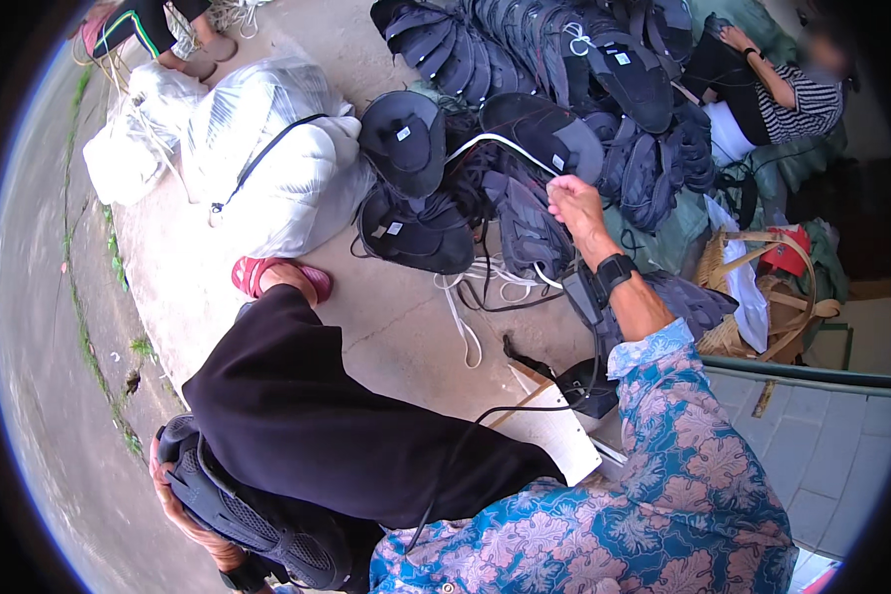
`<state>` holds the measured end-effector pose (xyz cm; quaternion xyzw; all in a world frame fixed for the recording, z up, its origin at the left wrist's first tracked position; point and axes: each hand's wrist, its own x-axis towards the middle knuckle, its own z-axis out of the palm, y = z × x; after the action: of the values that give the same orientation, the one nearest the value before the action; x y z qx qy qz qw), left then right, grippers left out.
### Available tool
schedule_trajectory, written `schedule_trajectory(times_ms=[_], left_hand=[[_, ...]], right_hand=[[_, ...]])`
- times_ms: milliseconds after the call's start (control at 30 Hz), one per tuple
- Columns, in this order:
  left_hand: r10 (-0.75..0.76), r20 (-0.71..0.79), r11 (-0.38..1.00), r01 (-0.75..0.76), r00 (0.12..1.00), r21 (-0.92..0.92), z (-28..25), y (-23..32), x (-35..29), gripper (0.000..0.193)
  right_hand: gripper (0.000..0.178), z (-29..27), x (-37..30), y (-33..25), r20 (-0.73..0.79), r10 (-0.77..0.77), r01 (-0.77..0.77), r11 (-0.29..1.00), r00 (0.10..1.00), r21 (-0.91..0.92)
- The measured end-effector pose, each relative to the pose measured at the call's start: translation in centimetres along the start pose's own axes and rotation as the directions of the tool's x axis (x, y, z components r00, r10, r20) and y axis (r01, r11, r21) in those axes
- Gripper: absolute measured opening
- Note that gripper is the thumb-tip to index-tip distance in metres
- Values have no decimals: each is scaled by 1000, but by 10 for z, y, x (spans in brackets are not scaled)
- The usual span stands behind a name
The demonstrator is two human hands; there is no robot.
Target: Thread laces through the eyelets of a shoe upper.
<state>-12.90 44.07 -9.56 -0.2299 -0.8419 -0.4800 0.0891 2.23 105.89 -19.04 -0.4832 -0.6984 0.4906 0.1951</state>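
Observation:
At the lower left my left hand (183, 515) wraps round the edge of a black padded mesh piece (287, 544), curved like a moulded bag panel. This piece lies beside my dark-clothed leg, and its lower part runs out of the picture. My right hand (579, 213) reaches forward over the pile, fingers closed together. A white cord (505, 139) runs to its fingertips and appears pinched there. Just beyond and beside that hand lie dark moulded pieces (406, 144) with small white labels. Another bundle of dark padded pieces (525, 223) lies to the left of my wrist.
Stacks of dark moulded pieces (554, 49) fill the back. White plastic-wrapped bundles (267, 148) stand at the left. Loose white cords (475, 307) and a white board (554, 426) lie on the floor. A wicker basket (718, 262) stands right; a co-worker (782, 99) sits behind it.

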Motion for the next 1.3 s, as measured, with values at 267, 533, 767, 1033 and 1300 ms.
schedule_trajectory(times_ms=[267, 533, 767, 1033, 1300], left_hand=[[14, -12, 998, -14, 1000, 62, -9, 9, -13, 64], [-95, -32, 994, 96, 995, 55, -8, 13, -16, 48], [-281, -43, 942, 267, 959, -202, 12, 27, 10, 44], [-397, -36, 882, 370, 917, -291, 20, 41, 24, 47], [-338, -163, 910, 277, 927, -308, 17, 39, 21, 45]], right_hand=[[27, 57, 19, -23, 486, -407, 633, 449, 773, -631], [17, 74, 37, -15, 502, -261, 533, 62, 825, -844], [19, 78, 35, -19, 523, -279, 574, 149, 805, -805], [27, 110, 55, -10, 244, -291, 354, 425, 925, -833], [7, 114, 45, -30, 157, -373, 359, 927, 915, 108]])
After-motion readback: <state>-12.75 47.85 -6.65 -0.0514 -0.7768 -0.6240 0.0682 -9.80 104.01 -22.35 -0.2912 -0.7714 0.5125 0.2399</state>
